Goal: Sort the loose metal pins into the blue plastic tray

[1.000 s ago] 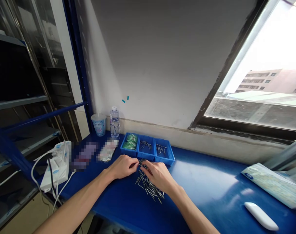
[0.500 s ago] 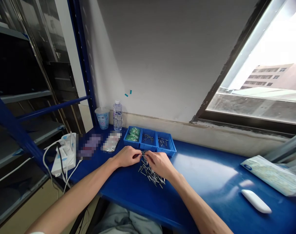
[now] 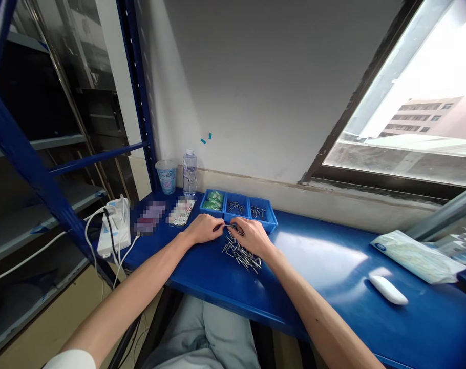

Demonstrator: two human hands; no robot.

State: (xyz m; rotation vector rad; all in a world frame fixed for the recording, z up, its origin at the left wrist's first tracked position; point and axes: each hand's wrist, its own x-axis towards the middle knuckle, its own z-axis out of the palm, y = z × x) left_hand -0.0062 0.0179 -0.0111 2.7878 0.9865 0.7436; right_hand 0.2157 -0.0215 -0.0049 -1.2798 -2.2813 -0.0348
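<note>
My left hand and my right hand meet above a loose pile of slim silver metal pins on the blue tabletop. Between their fingertips runs one thin metal pin, pinched from both sides. Its ends are hidden in the fingers. Just behind the hands stand three joined blue bins: the left bin holds green packets, while the middle bin and the right bin each contain dark metal pins. Exact details of the pins are too small to make out.
Behind on the left are a plastic cup and a water bottle. A white power strip with cables lies at the left edge. To the right rest a white oblong object and a soft tissue pack.
The view has tilted down slightly, so the table sits higher. Both hands remain together over the pile, and the pin between them now shows more clearly.
</note>
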